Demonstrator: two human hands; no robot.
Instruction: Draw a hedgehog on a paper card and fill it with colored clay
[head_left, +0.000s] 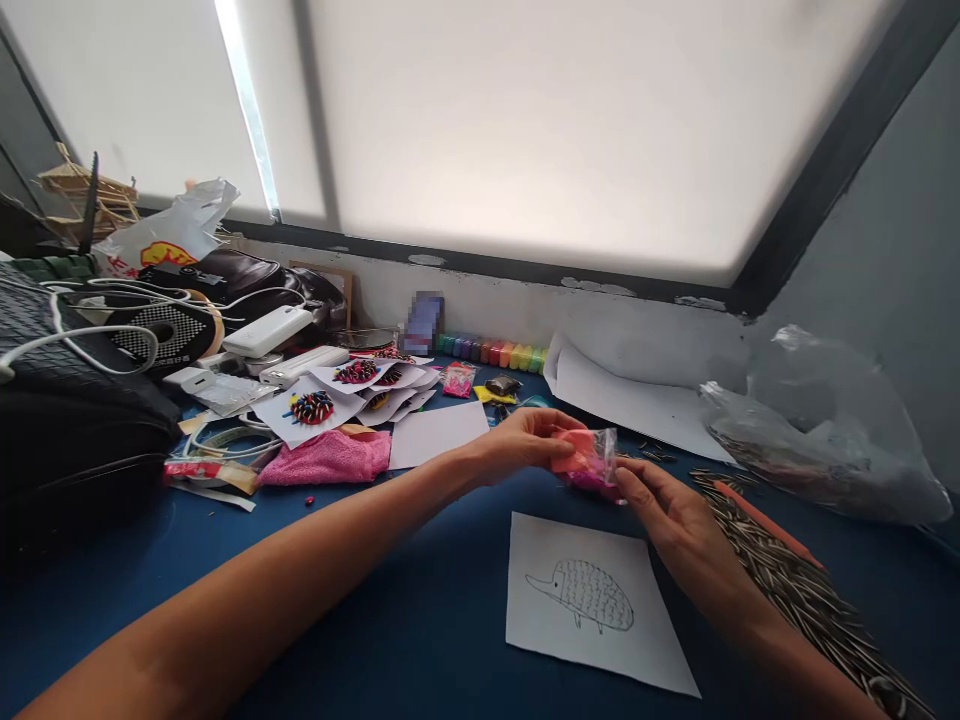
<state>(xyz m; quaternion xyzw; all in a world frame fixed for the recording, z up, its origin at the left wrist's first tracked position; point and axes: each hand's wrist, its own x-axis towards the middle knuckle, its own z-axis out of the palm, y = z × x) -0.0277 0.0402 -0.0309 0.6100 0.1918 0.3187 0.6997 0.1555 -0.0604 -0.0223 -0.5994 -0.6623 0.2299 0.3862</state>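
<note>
Above the table, my left hand point(531, 440) has its fingers closed on a small clear plastic packet point(577, 452) with bright orange and magenta stuff inside that looks like modelling clay. Whether this is one packet or two together I cannot tell. My right hand point(667, 500) pinches the packet's right side between thumb and fingers. Below the hands lies a white paper point(600, 655) with a black line drawing of a spiny animal with a long snout.
Striped sunflower seeds point(780, 580) lie heaped at right, with an orange pencil-like stick point(772, 525) on them. Behind stands a clear plastic bag point(832, 430). At left are a pink cloth point(326, 458), decorated paper cards point(309, 408), cables and a black bag point(75, 430). Coloured blocks point(495, 353) line the wall.
</note>
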